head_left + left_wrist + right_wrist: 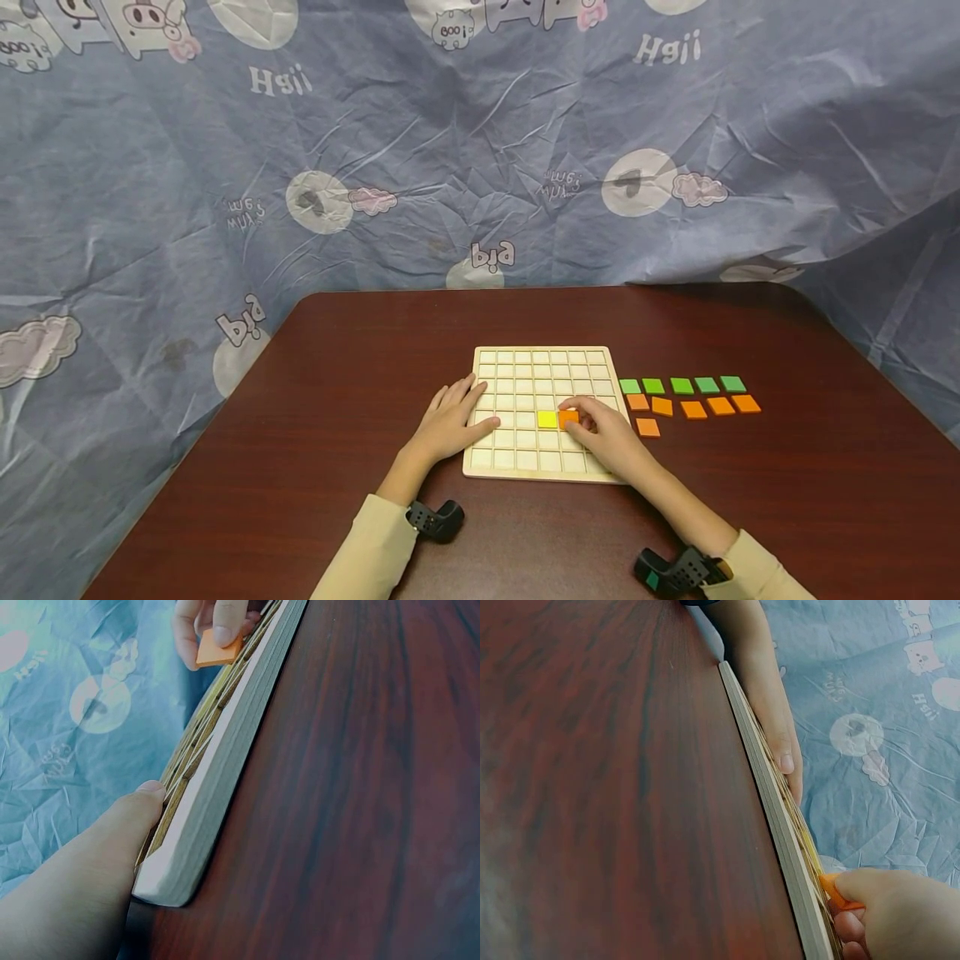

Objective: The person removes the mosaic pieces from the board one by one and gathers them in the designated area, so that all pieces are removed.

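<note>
A pale wooden grid board (504,459) lies on the table, its square cells bordered by thin raised lines. One yellow tile (547,419) sits in a cell near the middle. Just right of it, my right hand (609,435) pinches an orange tile (569,419) between thumb and fingers, low over the board. That orange tile (837,891) looks tilted in the right wrist view, the thumb on top. My left hand (447,422) rests on the board's left edge with its fingers spread and straight, the thumb (142,796) lying over the rim.
Right of the board, green tiles (682,386) form a row. Several orange tiles (694,410) lie in front of them, with a single orange tile (648,427) nearer me. The dark wooden table (360,350) ends at a hanging blue-grey printed cloth (420,167).
</note>
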Demonstrator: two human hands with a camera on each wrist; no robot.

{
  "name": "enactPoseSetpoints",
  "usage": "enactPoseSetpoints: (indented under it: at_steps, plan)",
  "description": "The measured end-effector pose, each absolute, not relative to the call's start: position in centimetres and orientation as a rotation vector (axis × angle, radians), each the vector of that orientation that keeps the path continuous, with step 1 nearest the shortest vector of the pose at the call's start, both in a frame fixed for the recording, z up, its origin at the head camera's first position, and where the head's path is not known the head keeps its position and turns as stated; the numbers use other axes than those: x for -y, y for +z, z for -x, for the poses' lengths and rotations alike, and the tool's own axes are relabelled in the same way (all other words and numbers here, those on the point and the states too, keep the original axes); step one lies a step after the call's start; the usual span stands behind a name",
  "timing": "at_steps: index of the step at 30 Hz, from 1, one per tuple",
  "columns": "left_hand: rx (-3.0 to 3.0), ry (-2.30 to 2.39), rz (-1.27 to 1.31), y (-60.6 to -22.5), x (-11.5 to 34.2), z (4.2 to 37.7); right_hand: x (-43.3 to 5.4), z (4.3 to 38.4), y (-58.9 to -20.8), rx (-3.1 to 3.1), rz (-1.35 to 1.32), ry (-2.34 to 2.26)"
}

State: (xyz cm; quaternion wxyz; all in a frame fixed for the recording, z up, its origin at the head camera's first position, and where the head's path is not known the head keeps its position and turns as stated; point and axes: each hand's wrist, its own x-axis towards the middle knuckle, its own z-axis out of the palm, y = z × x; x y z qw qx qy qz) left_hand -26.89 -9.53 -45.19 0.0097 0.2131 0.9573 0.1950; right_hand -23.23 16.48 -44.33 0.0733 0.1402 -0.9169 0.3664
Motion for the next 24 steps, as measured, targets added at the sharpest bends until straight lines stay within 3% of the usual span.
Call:
enactPoseSetpoints:
  at_steps: [24]
  plan:
    - [-2.987,0.595,-0.661,-45.4,9.6,27.1,-25.0,21.4,-44.2,2.481,-0.363,1.049]
